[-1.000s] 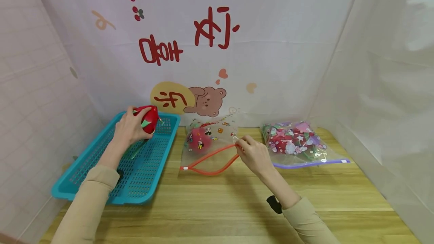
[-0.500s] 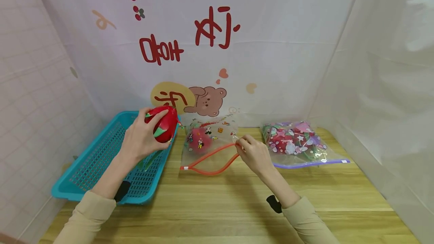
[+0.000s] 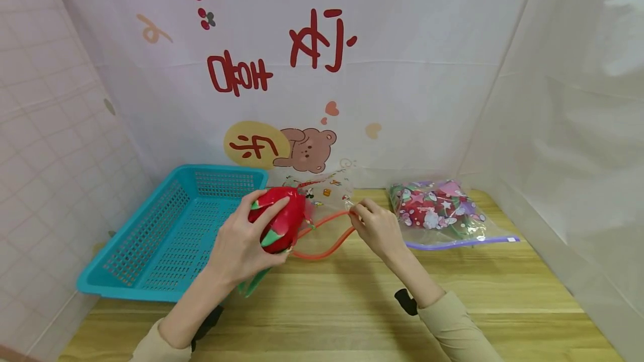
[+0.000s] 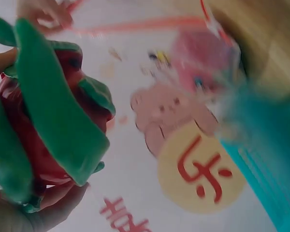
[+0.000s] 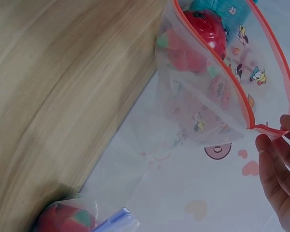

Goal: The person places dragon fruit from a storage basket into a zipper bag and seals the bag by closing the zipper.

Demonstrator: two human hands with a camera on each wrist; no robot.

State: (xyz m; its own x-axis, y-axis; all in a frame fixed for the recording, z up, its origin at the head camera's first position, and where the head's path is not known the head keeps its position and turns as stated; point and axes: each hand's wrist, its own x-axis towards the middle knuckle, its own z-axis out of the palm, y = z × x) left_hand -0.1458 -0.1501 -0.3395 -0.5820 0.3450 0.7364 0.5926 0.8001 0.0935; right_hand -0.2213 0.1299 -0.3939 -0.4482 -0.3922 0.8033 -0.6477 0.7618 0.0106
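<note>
My left hand [image 3: 241,242] grips a toy dragon fruit [image 3: 290,205], red with green scales, in front of the mouth of a clear zip bag [image 3: 329,189]. In the left wrist view the dragon fruit's long green scales [image 4: 58,106] face the camera. My right hand [image 3: 377,230] pinches the right end of the bag's orange zip edge [image 5: 253,113], and the mouth gapes. Inside the bag, a blurred pink-red rounded thing [image 4: 198,60] shows through the printed film. The held fruit hides the bag's left part in the head view.
A blue-green plastic basket [image 3: 166,233] stands on the wooden table [image 3: 322,312] at left. Right of my right hand lies a second zip bag [image 3: 432,214] with a purple edge, filled with red and green things. A printed white cloth [image 3: 412,82] hangs behind.
My left hand has carried the dragon fruit from above the basket rightward and nearer, to the orange-edged bag's mouth. The right hand has stayed at the bag's edge.
</note>
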